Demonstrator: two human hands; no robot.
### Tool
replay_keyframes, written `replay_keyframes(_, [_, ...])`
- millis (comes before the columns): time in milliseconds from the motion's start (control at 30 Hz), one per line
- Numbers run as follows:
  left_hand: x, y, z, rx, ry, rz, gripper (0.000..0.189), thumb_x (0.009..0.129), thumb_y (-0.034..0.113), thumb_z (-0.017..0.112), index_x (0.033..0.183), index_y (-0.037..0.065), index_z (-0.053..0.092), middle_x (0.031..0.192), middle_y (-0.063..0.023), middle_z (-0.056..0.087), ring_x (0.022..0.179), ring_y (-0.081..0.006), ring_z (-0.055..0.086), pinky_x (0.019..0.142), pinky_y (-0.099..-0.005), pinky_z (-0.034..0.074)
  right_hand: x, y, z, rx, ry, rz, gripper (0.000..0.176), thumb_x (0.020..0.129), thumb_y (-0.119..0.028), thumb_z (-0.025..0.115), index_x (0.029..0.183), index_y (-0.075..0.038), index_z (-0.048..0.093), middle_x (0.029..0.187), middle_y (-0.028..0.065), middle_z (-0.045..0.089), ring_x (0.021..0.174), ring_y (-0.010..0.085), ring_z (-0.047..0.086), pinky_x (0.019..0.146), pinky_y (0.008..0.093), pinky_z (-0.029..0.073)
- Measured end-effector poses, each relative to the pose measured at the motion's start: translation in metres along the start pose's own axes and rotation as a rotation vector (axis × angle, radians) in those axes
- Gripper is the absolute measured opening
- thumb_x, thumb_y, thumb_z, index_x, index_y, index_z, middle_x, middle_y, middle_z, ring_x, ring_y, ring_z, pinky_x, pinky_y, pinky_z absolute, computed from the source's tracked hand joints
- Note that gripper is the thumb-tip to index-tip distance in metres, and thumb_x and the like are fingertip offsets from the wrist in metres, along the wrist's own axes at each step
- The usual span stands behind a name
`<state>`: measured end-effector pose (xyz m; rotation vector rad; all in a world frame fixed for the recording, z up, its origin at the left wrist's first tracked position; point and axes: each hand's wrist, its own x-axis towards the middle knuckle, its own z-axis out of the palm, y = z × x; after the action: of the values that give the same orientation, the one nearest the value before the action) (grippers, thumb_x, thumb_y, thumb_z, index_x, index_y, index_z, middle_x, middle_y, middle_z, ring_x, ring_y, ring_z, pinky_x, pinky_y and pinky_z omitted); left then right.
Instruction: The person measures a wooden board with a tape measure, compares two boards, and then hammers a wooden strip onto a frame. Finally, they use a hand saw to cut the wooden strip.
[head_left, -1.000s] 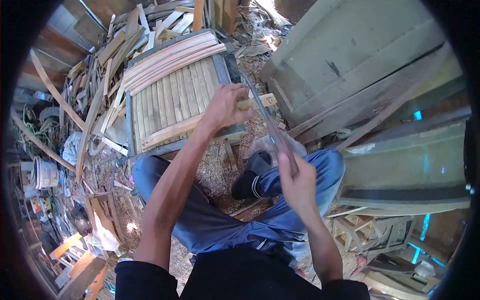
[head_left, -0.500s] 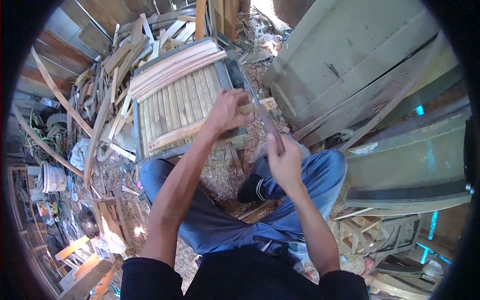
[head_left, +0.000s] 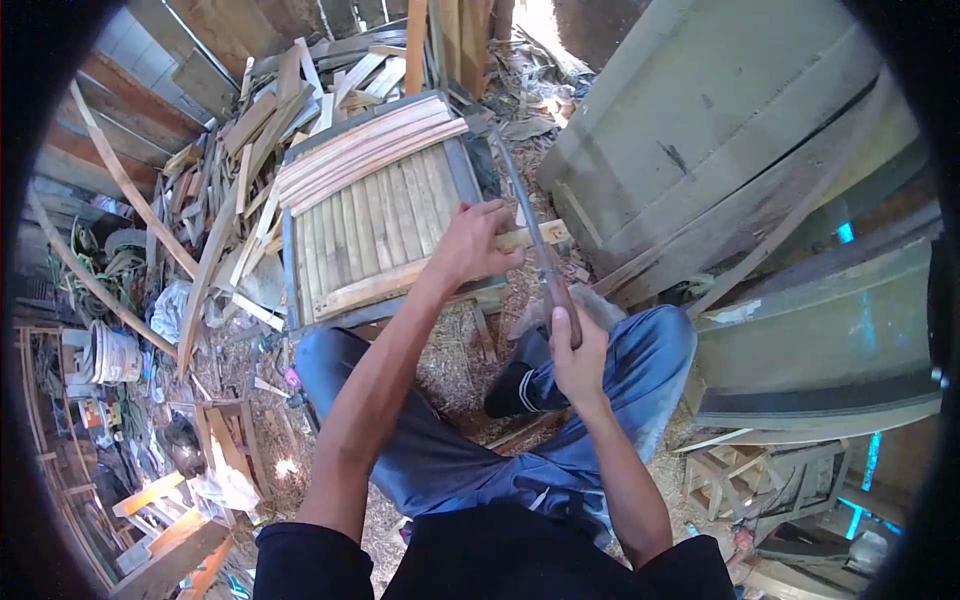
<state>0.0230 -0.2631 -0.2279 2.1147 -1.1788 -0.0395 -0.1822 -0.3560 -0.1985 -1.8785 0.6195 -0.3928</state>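
My left hand (head_left: 478,243) is closed around a short, pale strip of wood (head_left: 548,235), whose end sticks out to the right past my fingers. My right hand (head_left: 579,355) grips the brown handle of a long-bladed knife (head_left: 524,196), thumb along the handle. The narrow blade points up and away from me and overlaps the wood strip near its free end. Just beyond my left hand is a low slatted wooden panel (head_left: 370,225), framed in dark wood, with several reddish-white wood strips (head_left: 370,150) lying across its far end.
Scrap wood (head_left: 265,130) is heaped at the back left. Large greenish boards (head_left: 700,150) lean on the right. Shavings (head_left: 445,365) cover the floor between my bent legs. A white bucket (head_left: 115,355) stands far left, and a small wooden frame (head_left: 735,480) lies at lower right.
The view has shifted slightly, so the panel and wood strip sit lower and further right. My right hand has drawn the knife a little toward my body. Both grips stay the same.
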Motion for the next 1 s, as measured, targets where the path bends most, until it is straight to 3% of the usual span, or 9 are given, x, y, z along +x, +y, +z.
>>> replay_keyframes(267, [-0.004, -0.001, 0.003, -0.027, 0.018, -0.015, 0.029, 0.063, 0.028, 0.070, 0.072, 0.004, 0.055, 0.074, -0.0097, 0.051, 0.073, -0.0277, 0.055, 0.077, -0.0372, 0.037, -0.077, -0.037, -0.068, -0.090, -0.083, 0.237, 0.030, 0.094, -0.028, 0.058, 0.089, 0.001, 0.064, 0.057, 0.0154, 0.052, 0.049, 0.0224, 0.054, 0.051, 0.0360, 0.042])
replay_keyframes(433, [-0.001, 0.001, 0.000, 0.044, -0.016, -0.019, 0.033, 0.062, 0.032, 0.070, 0.075, 0.003, 0.059, 0.076, -0.0106, 0.057, 0.078, -0.0295, 0.058, 0.081, -0.0400, 0.037, -0.011, -0.033, -0.022, -0.126, -0.043, 0.017, 0.032, 0.093, -0.029, 0.057, 0.095, 0.002, 0.065, 0.061, 0.0184, 0.055, 0.052, 0.0302, 0.055, 0.055, 0.0384, 0.044])
replay_keyframes(533, [-0.004, -0.006, 0.002, 0.012, 0.035, 0.050, 0.035, 0.062, 0.034, 0.071, 0.076, 0.003, 0.060, 0.076, -0.0103, 0.057, 0.080, -0.0293, 0.058, 0.082, -0.0402, 0.037, -0.015, -0.041, -0.019, -0.099, -0.031, -0.100, 0.032, 0.094, -0.028, 0.057, 0.095, 0.003, 0.065, 0.060, 0.0172, 0.054, 0.050, 0.0267, 0.052, 0.053, 0.0371, 0.043])
replay_keyframes(600, [0.001, -0.009, -0.002, -0.005, -0.003, -0.002, 0.036, 0.063, 0.035, 0.070, 0.078, 0.003, 0.061, 0.079, -0.0104, 0.059, 0.082, -0.0290, 0.058, 0.083, -0.0400, 0.037, -0.040, -0.038, -0.041, -0.054, -0.050, 0.076, 0.032, 0.094, -0.028, 0.058, 0.092, 0.003, 0.064, 0.058, 0.0156, 0.052, 0.047, 0.0222, 0.048, 0.051, 0.0356, 0.040])
replay_keyframes(733, [0.001, -0.004, -0.004, 0.089, -0.074, 0.006, 0.036, 0.066, 0.035, 0.069, 0.082, 0.003, 0.063, 0.085, -0.0119, 0.061, 0.087, -0.0290, 0.060, 0.085, -0.0407, 0.037, -0.049, -0.020, -0.043, -0.065, -0.057, 0.090, 0.031, 0.095, -0.027, 0.057, 0.092, 0.003, 0.064, 0.057, 0.0144, 0.050, 0.047, 0.0187, 0.045, 0.050, 0.0341, 0.038])
replay_keyframes(800, [-0.001, -0.006, -0.004, 0.057, -0.011, 0.068, 0.036, 0.066, 0.034, 0.069, 0.081, 0.003, 0.062, 0.083, -0.0126, 0.060, 0.087, -0.0307, 0.060, 0.083, -0.0415, 0.039, -0.045, -0.026, -0.040, -0.135, -0.085, 0.032, 0.034, 0.098, -0.029, 0.054, 0.086, 0.002, 0.063, 0.057, -0.0016, 0.047, 0.052, 0.0055, 0.042, 0.047, 0.0269, 0.033])
replay_keyframes(867, [-0.005, -0.008, -0.005, 0.032, -0.004, 0.060, 0.036, 0.066, 0.033, 0.069, 0.082, 0.002, 0.062, 0.082, -0.0129, 0.059, 0.086, -0.0318, 0.060, 0.081, -0.0418, 0.040, -0.040, -0.031, -0.039, -0.167, -0.085, 0.070, 0.035, 0.097, -0.029, 0.054, 0.087, 0.002, 0.063, 0.058, -0.0004, 0.048, 0.053, 0.0071, 0.042, 0.049, 0.0279, 0.034])
replay_keyframes(933, [-0.002, -0.006, -0.003, -0.012, 0.007, 0.081, 0.036, 0.067, 0.033, 0.070, 0.082, 0.002, 0.062, 0.082, -0.0132, 0.059, 0.085, -0.0329, 0.059, 0.079, -0.0420, 0.041, -0.030, -0.038, -0.033, -0.117, 0.037, -0.091, 0.034, 0.094, -0.029, 0.057, 0.081, 0.003, 0.060, 0.056, 0.0187, 0.052, 0.050, 0.0334, 0.052, 0.052, 0.0419, 0.039])
replay_keyframes(1000, [-0.003, -0.004, -0.003, -0.004, -0.045, 0.037, 0.037, 0.067, 0.029, 0.071, 0.082, -0.001, 0.057, 0.076, -0.0158, 0.054, 0.075, -0.0383, 0.057, 0.079, -0.0442, 0.043, -0.002, -0.028, -0.022, -0.157, 0.026, -0.088, 0.034, 0.094, -0.030, 0.057, 0.084, 0.003, 0.062, 0.059, 0.0200, 0.054, 0.054, 0.0367, 0.054, 0.054, 0.0429, 0.041])
